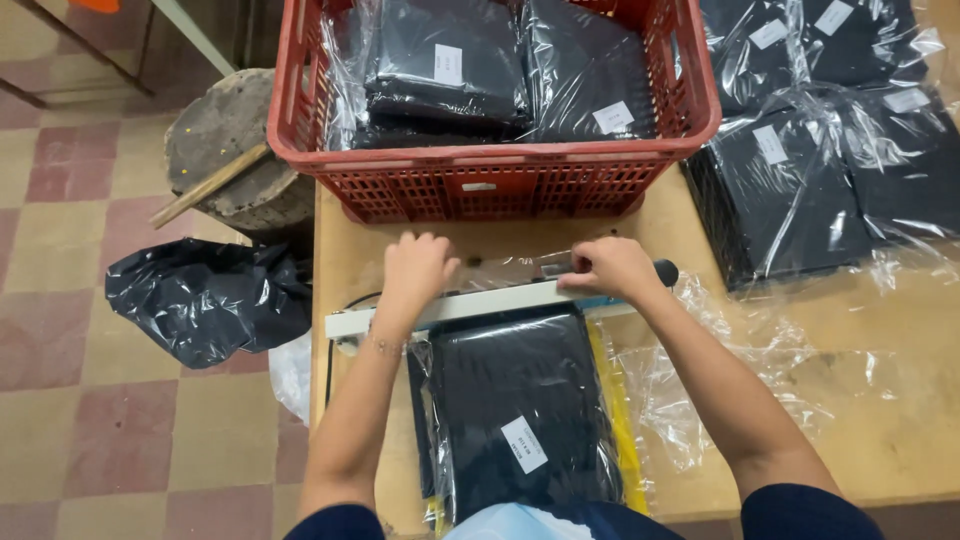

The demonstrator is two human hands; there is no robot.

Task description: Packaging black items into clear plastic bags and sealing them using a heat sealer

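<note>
A white sealing bar (480, 303) of a bag sealer lies across the wooden table (880, 440). My left hand (415, 270) presses down on the bar's left part. My right hand (610, 268) grips the bar near its black knob (666, 272). Under the bar lies a folded black garment in a clear plastic bag (515, 410) with a white label, its open end beneath the bar. A yellow strip (615, 400) runs along the bag's right side.
A red plastic crate (480, 175) holding bagged black garments stands at the table's far side. More bagged garments (830, 150) are stacked at the right. Loose clear plastic (720, 370) lies nearby. A black bag (205, 295) and a round block (235, 140) sit on the tiled floor.
</note>
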